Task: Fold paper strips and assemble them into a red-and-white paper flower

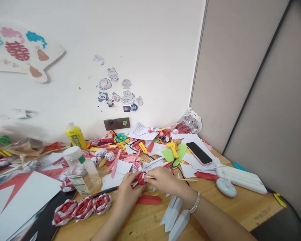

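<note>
My left hand [129, 188] has its fingers wrapped round a twisted red-and-white paper flower [141, 178] above the wooden table. My right hand [163, 180], with a bracelet on its wrist, pinches a thin wooden stick [188, 180]. One end of the stick touches the flower or lies right at it; the other sticks out to the right behind my hand. Below my hands lie a folded red paper strip [148, 200] and several folded white paper strips [178, 223]. A row of three red-and-white paper flowers [83, 208] rests left of my left forearm.
A clear plastic jar [83, 175] and a yellow bottle [76, 135] stand at the left. A yellow glue gun [173, 149], its cord near my right hand, and a phone [199, 153] lie behind. Paper scraps cover the back. A white power strip [241, 179] lies at right.
</note>
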Available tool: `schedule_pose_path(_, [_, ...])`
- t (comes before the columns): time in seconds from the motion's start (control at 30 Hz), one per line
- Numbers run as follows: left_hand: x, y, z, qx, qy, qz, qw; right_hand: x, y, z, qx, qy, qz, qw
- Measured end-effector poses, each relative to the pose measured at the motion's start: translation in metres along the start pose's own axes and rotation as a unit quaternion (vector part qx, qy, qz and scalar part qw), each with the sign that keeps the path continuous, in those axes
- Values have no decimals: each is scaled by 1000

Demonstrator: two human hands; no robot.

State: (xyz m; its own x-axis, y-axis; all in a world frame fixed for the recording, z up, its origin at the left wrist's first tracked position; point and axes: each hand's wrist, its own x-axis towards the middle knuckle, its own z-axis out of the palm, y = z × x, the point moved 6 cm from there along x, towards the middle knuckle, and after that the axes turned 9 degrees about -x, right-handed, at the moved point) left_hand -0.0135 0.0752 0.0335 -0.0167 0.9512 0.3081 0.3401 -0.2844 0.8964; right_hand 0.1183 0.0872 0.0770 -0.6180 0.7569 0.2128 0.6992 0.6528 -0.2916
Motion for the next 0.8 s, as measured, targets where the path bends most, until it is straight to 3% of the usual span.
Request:
schedule_pose_path(0.3, [-1, 2, 1, 2, -10, 2, 1000, 1, 2, 1, -11, -7, 21, 1000])
schedule_pose_path(0.8, [-1, 8, 0, -14, 0, -2, 1000, 1, -1, 4, -26, 11, -4, 1000])
